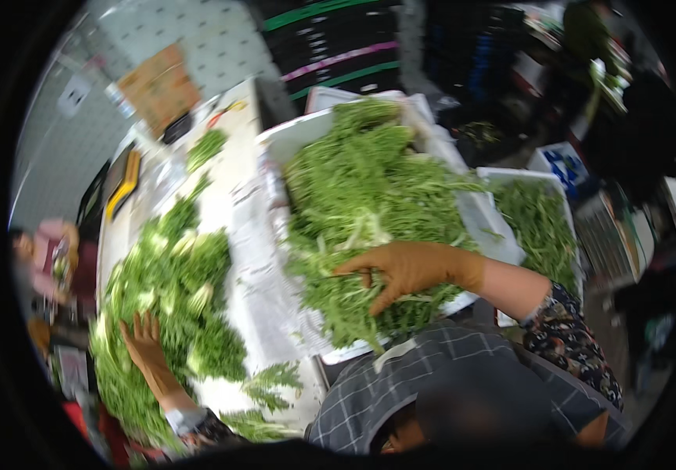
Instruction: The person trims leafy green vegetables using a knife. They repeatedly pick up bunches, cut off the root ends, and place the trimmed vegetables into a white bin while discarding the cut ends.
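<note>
My left hand (pixel 146 348), in a tan glove, rests with spread fingers on a heap of leafy greens (pixel 164 282) on the white table (pixel 220 217). In the same kind of glove, my right hand (pixel 402 271) is over loose feathery greens (pixel 367 188) filling a white foam box (pixel 296 130). Its fingers are apart and bent, the tips at the leaves, with nothing plainly gripped. White paper or plastic sheeting (pixel 258 264) lies between heap and box. A few sprigs (pixel 270 382) lie by the table's near edge.
Right of the large box stands a smaller white foam box (pixel 572 235) of greens. A yellow-and-black device (pixel 123 183), a cardboard piece (pixel 159 88) and a small bunch of greens (pixel 205 148) are towards the table's far end. A person in pink (pixel 50 252) is at far left. Dark stacked crates (pixel 332 47) stand behind.
</note>
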Tool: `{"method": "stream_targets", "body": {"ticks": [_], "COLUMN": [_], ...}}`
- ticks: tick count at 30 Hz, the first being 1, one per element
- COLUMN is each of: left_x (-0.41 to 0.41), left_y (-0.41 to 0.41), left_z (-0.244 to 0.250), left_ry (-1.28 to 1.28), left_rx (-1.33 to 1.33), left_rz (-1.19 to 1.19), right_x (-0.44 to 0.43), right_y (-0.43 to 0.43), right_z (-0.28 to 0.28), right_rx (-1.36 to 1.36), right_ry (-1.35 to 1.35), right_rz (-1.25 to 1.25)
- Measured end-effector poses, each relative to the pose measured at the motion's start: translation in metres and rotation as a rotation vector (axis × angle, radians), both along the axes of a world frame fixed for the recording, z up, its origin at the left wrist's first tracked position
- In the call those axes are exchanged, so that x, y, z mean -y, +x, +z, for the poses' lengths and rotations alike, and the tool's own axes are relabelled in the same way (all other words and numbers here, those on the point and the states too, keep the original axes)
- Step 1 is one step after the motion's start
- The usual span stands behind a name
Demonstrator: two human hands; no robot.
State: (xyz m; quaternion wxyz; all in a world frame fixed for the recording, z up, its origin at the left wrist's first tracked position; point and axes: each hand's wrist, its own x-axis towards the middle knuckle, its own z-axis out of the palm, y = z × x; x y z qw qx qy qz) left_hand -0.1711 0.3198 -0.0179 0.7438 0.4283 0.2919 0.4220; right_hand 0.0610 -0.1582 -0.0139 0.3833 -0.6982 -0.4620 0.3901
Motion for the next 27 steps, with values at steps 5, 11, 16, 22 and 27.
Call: {"method": "stream_targets", "body": {"ticks": [5,11,16,22,27], "left_x": [0.110,0.191,0.214,0.224,0.227], "left_y": [0.056,0.056,0.025,0.003,0.023], "left_z": [-0.027,-0.043,-0.044,-0.033,-0.029], "left_ry": [0.301,0.301,0.136,0.093,0.102], "left_rx": [-0.333,-0.341,-0.352,-0.413,-0.413], "left_rz": [-0.217,-0.352,-0.294,-0.172,-0.249], "right_x": [0.029,0.064,0.025,0.008,0.001], "right_y": [0.070,0.221,0.259,0.296,0.270], "right_z": [0.006,-0.062,-0.108,-0.151,-0.120], "right_rx": [0.153,-0.113,0.160,0.359,0.538], "right_ry": [0.145,0.068,-0.208,-0.227,0.143], "right_rz": [-0.588,-1.029,-0.986,-1.081,-1.079]}}
